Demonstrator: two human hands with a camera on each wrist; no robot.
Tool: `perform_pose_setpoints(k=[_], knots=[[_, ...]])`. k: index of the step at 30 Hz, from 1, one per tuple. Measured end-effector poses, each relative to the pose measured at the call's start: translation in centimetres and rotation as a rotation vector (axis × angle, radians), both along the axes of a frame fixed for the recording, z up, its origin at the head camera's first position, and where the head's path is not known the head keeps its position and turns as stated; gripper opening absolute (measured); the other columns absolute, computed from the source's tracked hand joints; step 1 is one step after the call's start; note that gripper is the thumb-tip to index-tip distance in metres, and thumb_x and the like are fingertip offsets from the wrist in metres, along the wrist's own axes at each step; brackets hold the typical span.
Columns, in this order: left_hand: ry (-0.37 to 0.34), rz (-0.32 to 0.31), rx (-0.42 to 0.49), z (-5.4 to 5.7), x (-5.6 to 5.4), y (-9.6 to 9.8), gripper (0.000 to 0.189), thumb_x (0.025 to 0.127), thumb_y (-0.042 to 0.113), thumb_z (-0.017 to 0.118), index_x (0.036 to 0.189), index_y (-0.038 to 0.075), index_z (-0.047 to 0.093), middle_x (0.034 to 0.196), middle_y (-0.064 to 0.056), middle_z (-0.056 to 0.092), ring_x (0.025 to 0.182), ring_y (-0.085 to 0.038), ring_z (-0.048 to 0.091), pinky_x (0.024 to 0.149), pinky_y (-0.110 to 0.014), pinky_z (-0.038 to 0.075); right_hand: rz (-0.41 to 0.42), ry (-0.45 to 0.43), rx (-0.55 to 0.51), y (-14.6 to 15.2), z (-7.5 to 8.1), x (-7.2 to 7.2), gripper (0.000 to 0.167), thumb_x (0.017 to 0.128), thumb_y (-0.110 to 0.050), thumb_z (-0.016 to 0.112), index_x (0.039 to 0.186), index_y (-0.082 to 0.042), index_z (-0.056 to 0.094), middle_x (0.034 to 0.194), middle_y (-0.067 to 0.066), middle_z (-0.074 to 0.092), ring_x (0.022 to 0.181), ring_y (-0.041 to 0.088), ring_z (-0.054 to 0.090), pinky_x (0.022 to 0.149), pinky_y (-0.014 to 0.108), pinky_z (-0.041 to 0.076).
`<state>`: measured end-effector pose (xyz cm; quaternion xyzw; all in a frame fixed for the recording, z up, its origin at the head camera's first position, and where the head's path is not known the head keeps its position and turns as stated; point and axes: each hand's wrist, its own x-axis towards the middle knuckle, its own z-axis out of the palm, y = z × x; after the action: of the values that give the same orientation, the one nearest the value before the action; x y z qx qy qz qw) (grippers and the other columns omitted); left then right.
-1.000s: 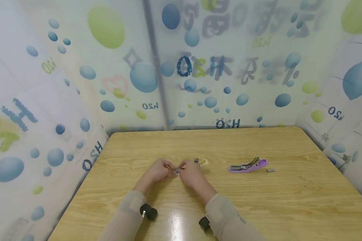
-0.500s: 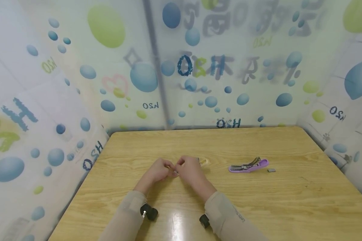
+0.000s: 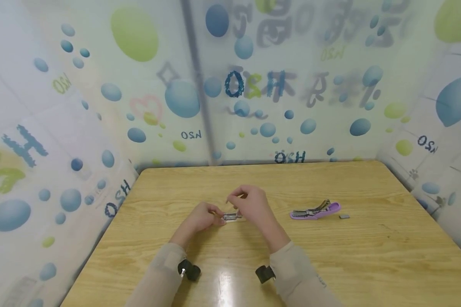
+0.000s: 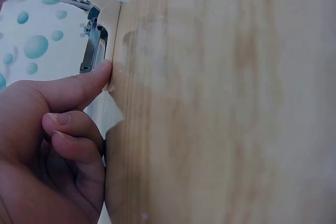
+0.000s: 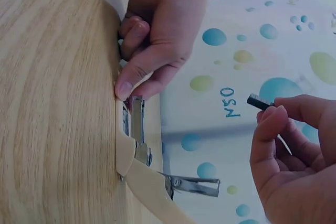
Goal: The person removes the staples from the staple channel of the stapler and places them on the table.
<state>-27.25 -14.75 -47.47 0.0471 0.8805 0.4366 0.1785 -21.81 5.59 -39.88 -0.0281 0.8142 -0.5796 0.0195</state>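
A cream stapler [image 5: 142, 179] with bare metal parts lies on the wooden table [image 3: 176, 187], its top swung open. My left hand [image 3: 202, 217] grips its front end; in the left wrist view the thumb [image 4: 79, 87] presses on the base and the other fingers curl below. Above the stapler is my right hand [image 3: 253, 204], hiding part of it in the head view. Between thumb and index finger that hand pinches a short dark strip of staples [image 5: 257, 102], held clear of the stapler's metal channel [image 5: 137, 119].
To the right on the table lies a purple stapler [image 3: 316, 212], also opened up. Beside it is a small grey strip [image 3: 344, 216], which looks like staples. A patterned curtain [image 3: 157, 106] stands behind the table's far edge.
My right hand has lifted up and right from the stapler's front, leaving its metal channel in sight. My left hand has kept its place at the front end.
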Motion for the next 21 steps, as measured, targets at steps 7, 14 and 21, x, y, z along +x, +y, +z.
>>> perform_pose_setpoints(k=[7, 14, 21], knots=[[0.002, -0.007, -0.001, -0.1, -0.1, -0.1, 0.018, 0.085, 0.014, 0.089, 0.102, 0.012, 0.083, 0.054, 0.008, 0.047, 0.045, -0.008, 0.036, 0.046, -0.024, 0.034, 0.015, 0.001, -0.041, 1.2, -0.4, 0.0, 0.010, 0.101, -0.021, 0.073, 0.097, -0.014, 0.078, 0.086, 0.005, 0.071, 0.080, 0.044, 0.072, 0.064, 0.036, 0.058], [-0.001, -0.003, 0.006, -0.2, -0.1, -0.1, 0.019, 0.084, 0.014, 0.089, 0.102, 0.011, 0.083, 0.052, 0.009, 0.043, 0.045, -0.008, 0.035, 0.044, -0.024, 0.033, 0.001, 0.010, -0.187, 1.9, -0.2, 0.1, 0.014, 0.103, -0.015, 0.070, 0.114, -0.006, 0.073, 0.097, 0.013, 0.073, 0.083, 0.034, 0.072, 0.081, 0.052, 0.065], [-0.008, 0.013, 0.011, -0.1, 0.0, 0.0, 0.020, 0.084, 0.014, 0.089, 0.103, 0.011, 0.083, 0.051, 0.009, 0.042, 0.045, -0.008, 0.035, 0.045, -0.024, 0.033, 0.016, 0.035, -0.164, 2.6, 0.4, 0.4, 0.022, 0.111, -0.020, 0.059, 0.119, -0.004, 0.071, 0.086, 0.009, 0.065, 0.073, 0.023, 0.064, 0.075, 0.041, 0.063]])
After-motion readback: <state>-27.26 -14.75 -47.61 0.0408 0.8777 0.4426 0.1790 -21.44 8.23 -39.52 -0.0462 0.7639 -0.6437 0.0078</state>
